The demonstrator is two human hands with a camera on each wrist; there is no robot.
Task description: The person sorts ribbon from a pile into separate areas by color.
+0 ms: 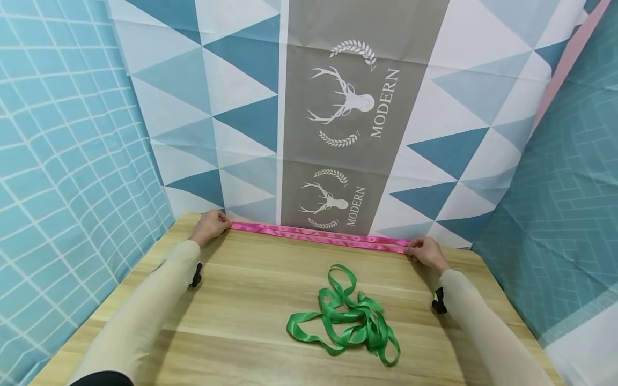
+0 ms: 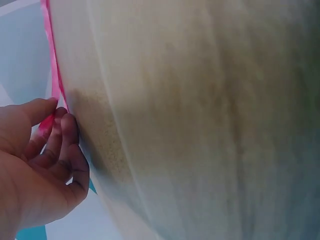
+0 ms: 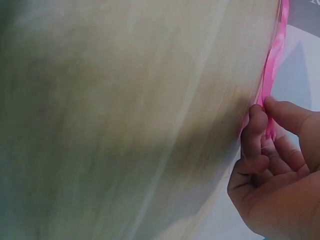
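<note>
A pink ribbon (image 1: 318, 236) stretches in two near-parallel strands along the back edge of the wooden table. Its left end is pinched between thumb and fingers of my left hand (image 1: 211, 225); the left wrist view shows the pink strip (image 2: 53, 55) running up from those fingertips. At the other end my right hand (image 1: 427, 252) pinches the ribbon, and in the right wrist view a short pink bit (image 3: 270, 131) pokes out below the thumb. Nearer to me, a loose tangle of green ribbon (image 1: 354, 321) lies on the table, touched by neither hand.
The wooden table (image 1: 241, 305) has a patterned cloth (image 1: 333, 107) with deer heads hanging upright behind it. Blue checked cloth (image 1: 63, 134) hangs along the left side, teal cloth (image 1: 565, 214) along the right.
</note>
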